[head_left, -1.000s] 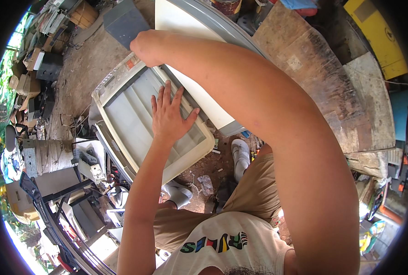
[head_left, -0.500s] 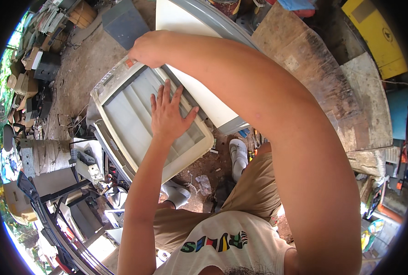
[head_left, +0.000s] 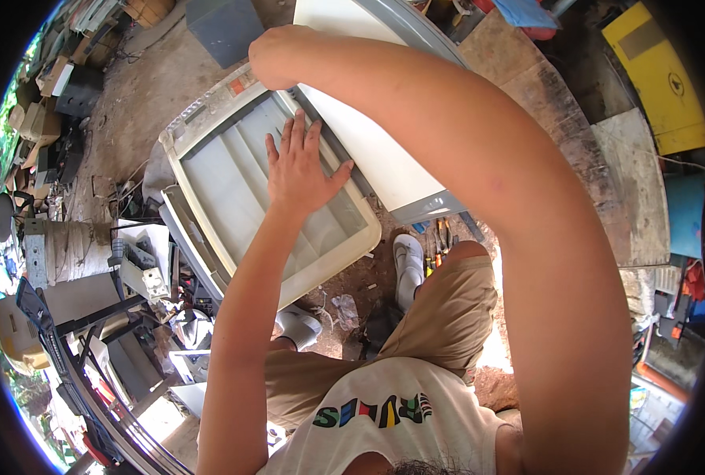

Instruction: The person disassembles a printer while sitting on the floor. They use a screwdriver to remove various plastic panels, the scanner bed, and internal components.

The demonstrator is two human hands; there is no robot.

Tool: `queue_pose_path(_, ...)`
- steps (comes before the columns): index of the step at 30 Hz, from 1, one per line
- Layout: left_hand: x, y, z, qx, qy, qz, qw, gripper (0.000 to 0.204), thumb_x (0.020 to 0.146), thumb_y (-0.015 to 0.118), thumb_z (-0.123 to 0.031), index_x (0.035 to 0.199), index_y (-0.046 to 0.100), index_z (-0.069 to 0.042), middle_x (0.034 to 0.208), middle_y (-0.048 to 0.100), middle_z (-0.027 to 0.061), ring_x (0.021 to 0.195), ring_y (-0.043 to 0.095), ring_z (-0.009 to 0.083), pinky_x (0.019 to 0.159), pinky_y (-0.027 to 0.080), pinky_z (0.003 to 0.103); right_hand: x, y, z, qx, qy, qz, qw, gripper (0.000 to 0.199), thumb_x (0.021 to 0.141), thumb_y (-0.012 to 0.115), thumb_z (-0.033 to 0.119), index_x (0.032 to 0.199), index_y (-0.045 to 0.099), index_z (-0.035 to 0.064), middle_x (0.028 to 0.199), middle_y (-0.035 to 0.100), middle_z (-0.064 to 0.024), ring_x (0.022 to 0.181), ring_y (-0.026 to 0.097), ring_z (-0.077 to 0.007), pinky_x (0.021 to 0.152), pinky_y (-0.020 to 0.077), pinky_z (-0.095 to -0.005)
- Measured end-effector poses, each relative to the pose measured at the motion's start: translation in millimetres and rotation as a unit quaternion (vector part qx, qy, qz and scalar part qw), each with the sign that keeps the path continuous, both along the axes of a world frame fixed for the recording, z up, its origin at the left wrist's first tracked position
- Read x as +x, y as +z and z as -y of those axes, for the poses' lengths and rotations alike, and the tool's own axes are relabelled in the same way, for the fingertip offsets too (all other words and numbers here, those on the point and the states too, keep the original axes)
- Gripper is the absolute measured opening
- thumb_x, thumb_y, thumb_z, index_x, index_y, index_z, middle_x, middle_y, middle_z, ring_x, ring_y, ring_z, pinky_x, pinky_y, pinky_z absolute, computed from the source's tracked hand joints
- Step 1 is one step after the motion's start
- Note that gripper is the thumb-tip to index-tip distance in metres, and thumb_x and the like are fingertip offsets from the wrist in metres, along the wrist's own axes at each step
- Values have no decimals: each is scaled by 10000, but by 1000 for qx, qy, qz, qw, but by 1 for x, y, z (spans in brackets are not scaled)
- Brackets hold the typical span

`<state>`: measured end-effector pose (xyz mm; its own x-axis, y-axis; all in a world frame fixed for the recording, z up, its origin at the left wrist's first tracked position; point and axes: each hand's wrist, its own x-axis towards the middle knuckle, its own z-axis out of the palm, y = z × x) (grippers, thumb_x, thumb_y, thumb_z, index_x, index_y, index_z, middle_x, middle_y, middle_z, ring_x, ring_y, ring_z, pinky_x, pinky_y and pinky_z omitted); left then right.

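A pale grey, ribbed panel (head_left: 233, 182) with a cream raised rim, like the inside of an appliance door, stands tilted in front of me. My left hand (head_left: 298, 174) lies on its ribbed face, palm down, fingers spread. At the panel's far right corner is my right hand (head_left: 277, 59), bent sharply at the wrist. Its fingers are hidden behind the hand, so I cannot tell what they grip. Just left of it, a small orange-red patch (head_left: 237, 85) shows on the rim. Against the panel's right side is a large white appliance body (head_left: 376, 127) with grey edging.
Worn wooden boards (head_left: 538, 103) lie to the right, below a yellow cabinet (head_left: 657, 79). A dark grey box (head_left: 226, 32) sits on the dirt floor beyond the panel. Hand tools (head_left: 443, 237) lie near my right foot. Scrap parts and metal frames (head_left: 99, 340) crowd the left.
My right hand has shifted slightly right along the panel's far edge, uncovering more of the orange-red patch. My left hand stays flat on the panel. The whole view has shifted a little.
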<state>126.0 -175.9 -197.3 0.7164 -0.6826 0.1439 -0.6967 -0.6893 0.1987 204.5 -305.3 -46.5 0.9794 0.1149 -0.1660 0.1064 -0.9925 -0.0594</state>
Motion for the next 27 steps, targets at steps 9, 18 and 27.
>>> queue_pose_path(9,0,2,2,11,3,-12,1000,859,817,668,-564,1457,422,-47,1589,295,195,1489,257,334,1208,150,583,10,-27,18,1,129,77,989,257,808,624,65,1049,713,67,1113,710,-131,1012,689,-321,822,553,-434)
queue_pose_path(18,-1,2,4,-4,0,7,1000,827,806,702,-520,1449,437,-72,1575,322,198,1472,291,342,1191,185,596,1,-13,20,-14,125,36,991,398,825,591,34,1217,614,94,1038,711,-138,1004,682,-337,821,549,-429)
queue_pose_path(27,-1,3,4,0,-2,8,1000,820,813,694,-521,1449,436,-73,1579,315,200,1472,291,346,1191,189,592,6,-27,25,66,81,71,992,422,824,611,43,1240,612,112,1062,711,-153,1013,674,-346,824,531,-460)
